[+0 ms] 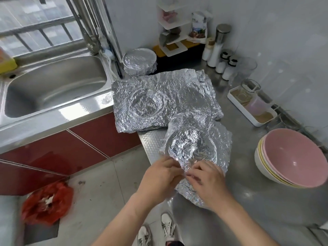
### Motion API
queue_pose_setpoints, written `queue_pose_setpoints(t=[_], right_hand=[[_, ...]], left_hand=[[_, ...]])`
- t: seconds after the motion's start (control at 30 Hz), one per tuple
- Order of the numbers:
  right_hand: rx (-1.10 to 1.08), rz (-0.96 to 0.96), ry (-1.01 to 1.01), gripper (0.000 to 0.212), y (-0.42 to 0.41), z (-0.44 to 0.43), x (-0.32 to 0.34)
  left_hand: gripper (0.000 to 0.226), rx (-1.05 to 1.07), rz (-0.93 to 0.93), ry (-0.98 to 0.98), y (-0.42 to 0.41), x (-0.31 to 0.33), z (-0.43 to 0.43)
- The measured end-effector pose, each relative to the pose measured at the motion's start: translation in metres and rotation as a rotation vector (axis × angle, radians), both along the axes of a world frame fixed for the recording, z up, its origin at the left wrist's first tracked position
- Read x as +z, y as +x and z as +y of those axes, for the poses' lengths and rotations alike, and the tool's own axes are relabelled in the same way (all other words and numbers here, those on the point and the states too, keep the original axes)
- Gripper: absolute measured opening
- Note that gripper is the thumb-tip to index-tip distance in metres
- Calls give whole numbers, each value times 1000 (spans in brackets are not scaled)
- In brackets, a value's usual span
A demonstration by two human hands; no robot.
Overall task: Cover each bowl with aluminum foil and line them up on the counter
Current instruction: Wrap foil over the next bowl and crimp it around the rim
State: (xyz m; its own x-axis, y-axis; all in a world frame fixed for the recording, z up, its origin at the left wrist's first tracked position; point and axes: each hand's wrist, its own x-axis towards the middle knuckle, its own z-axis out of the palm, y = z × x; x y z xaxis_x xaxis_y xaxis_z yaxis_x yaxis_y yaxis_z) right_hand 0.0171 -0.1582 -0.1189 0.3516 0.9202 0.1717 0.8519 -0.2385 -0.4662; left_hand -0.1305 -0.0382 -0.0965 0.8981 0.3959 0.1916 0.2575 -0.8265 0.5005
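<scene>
Step in hand: judging by the grip, working a crumpled sheet of foil open or into shape at the near edge of the desk [248, 201], before it goes over a bowl.
Left hand [159, 176]: fingers curled in, pinching the near foil sheet [195, 148] at its front edge; there is some motion blur at the fingertips.
Right hand [207, 181]: lies over the sheet's front corner, fingers bent and pinching the same edge, almost touching the left hand.
Near foil sheet: heavily creased, on the desk's front corner, with a round bowl-like hollow in its middle. Whether a bowl sits under it I cannot tell.
Large foil sheet [159, 98]: spread flat behind the near one and touching it, overhanging the desk edge beside the sink [53, 77]. It carries round imprints.
Foil-covered bowl [139, 61]: wrapped tight, at the back of the desk by the sink corner, apart from both hands.
Stack of bowls [292, 157]: pink on top, uncovered, on the desk to the right of the hands.
Progress: early, I judge, with one bowl wrapped and the stack untouched.
Next move calls for: smoothing the sheet without tearing it, then taking one bowl off the stack, laying the foil over its mouth and crimping it under the rim all round. Then it should go in line with the covered one.
Risk: thin, creased foil may rip where both hands pull the same edge.
</scene>
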Motion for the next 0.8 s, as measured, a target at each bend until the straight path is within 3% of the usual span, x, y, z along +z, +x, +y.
queue_pose_setpoints(t=[0.1, 0.2, 0.4, 0.43, 0.57, 0.7, 0.8], right_hand=[[92, -79, -35, 18, 1, 2, 2], [120, -157, -54, 23, -5, -4, 1], [60, -275, -43, 10, -18, -1, -2], [78, -275, -25, 4, -19, -1, -2], [166, -233, 3, 15, -20, 3, 1], [121, -200, 33, 11, -27, 13, 2], [125, -110, -6, 6, -35, 15, -3]], left_hand=[[27, -13, 35, 23, 2, -6, -3], [11, -8, 21, 75, -1, -14, -8], [20, -4, 28, 95, 0, -30, -6], [19, -6, 21, 90, -1, -31, -5], [19, -5, -46, 110, -10, -29, -4], [13, 47, -67, 113, -12, -31, 1], [29, 75, 3, 86, -21, -28, 4]])
